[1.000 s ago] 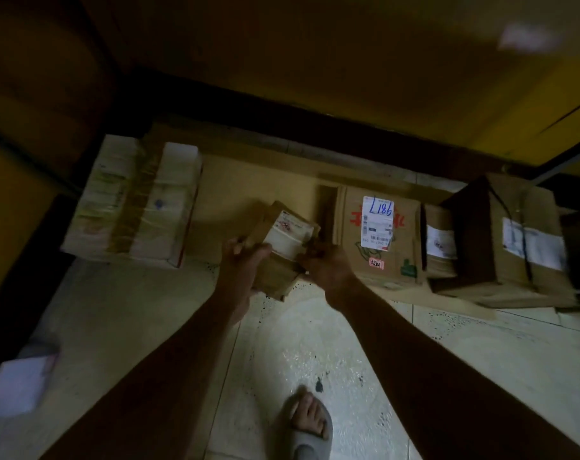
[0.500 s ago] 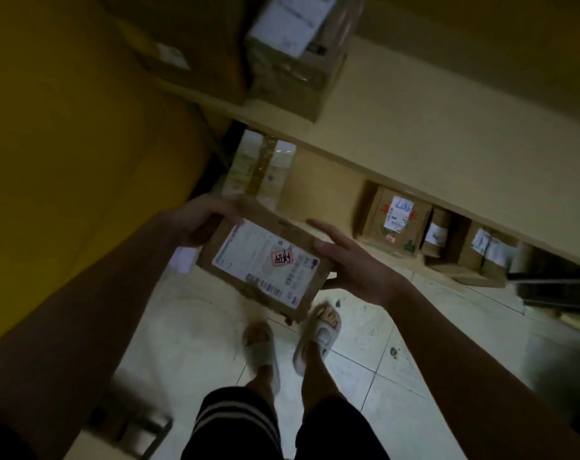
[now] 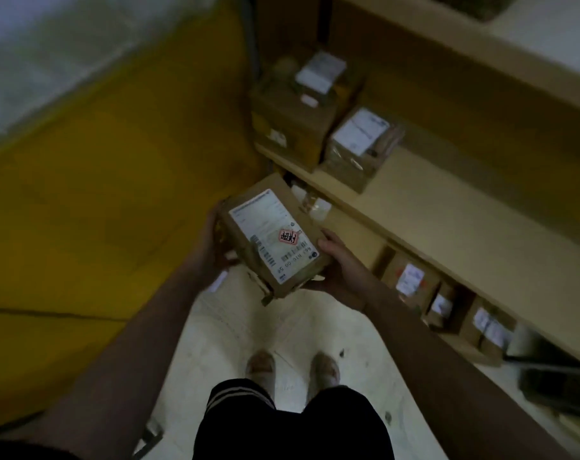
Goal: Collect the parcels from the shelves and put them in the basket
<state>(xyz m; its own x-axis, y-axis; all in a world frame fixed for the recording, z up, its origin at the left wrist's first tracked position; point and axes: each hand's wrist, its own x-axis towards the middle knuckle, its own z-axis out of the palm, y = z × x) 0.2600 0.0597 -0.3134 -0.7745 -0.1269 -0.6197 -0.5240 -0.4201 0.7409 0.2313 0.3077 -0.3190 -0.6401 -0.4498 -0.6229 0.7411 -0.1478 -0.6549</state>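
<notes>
Feet in slippers [image 3: 260, 366] stood on the pale tile floor [image 3: 222, 330], dark shorts [image 3: 291, 423] at frame bottom. Above them, a cardboard parcel [image 3: 272, 235] was held at mid-air, label up: left hand [image 3: 212, 244] gripped its left side with fingers curled around the edge, right hand [image 3: 340, 265] cupped the right side, fingers wrapped under. Further out, more boxes sat on the middle shelf [image 3: 414, 207] and three boxes [image 3: 411, 282] on the bottom shelf, blurred.
</notes>
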